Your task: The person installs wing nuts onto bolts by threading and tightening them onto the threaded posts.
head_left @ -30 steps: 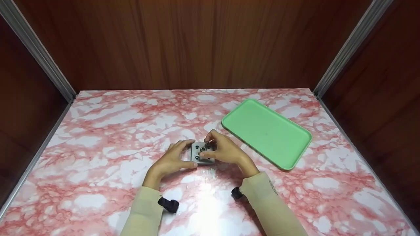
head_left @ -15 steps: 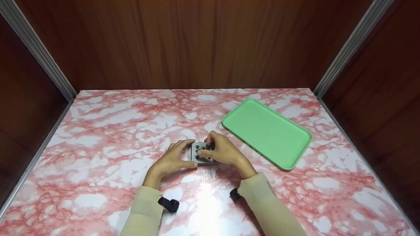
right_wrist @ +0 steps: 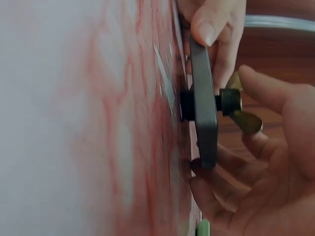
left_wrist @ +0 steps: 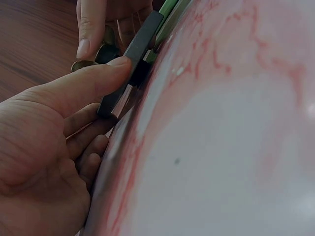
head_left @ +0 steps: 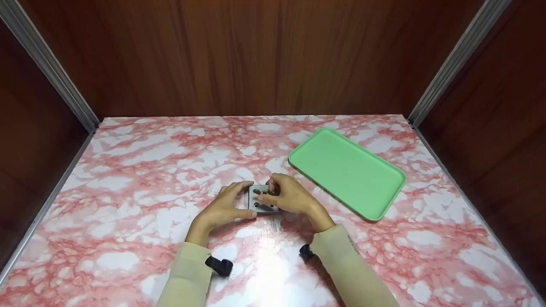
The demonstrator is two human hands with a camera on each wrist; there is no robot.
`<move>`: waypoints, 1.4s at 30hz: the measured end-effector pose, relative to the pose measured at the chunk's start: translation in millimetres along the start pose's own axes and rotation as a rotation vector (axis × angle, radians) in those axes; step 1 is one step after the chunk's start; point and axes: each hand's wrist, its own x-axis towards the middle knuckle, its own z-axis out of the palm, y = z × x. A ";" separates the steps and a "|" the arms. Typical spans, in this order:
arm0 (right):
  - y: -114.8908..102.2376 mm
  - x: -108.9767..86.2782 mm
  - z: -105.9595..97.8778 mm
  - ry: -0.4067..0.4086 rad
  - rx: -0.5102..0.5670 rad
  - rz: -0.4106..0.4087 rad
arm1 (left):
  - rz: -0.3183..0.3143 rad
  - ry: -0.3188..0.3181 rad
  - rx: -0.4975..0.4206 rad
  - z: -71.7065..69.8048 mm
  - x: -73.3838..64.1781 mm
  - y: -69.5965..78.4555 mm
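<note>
Plate: grey [right_wrist: 203, 93], pierced with dark holes, between the two hands over the marbled red-and-white surface [head_left: 140, 192]; a dark block [right_wrist: 187, 105] sits between its underside and the surface.
Wing nut: brass-coloured [right_wrist: 230, 102], on the plate's upper side, a short stretch of dark thread [right_wrist: 218, 103] showing between the two.
Left hand: [head_left: 224, 209] grips the plate's left side, thumb at the near corner, forefinger at the far one.
Right hand: [head_left: 294, 197] pinches the wing nut by its wings, other fingers curled beside the plate's right end; whether those touch it I cannot tell.
In the way: from the head view, the right hand covers the plate's right part and much of the wing nut.
Tray: green [head_left: 345, 170], beyond the right hand to its right, apart from the plate.
Wrists: a black mount on each sleeve, left [head_left: 219, 265] and right [head_left: 306, 252].
Enclosure: brown wood-grain panel [head_left: 256, 55] behind, metal posts [head_left: 51, 64] at the corners.
Glare: bright patch on the surface between the forearms.
</note>
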 end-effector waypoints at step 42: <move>10.7 -1.2 -20.7 -0.156 0.045 -0.162 | -0.018 0.007 -0.005 0.0 -2.6 1.4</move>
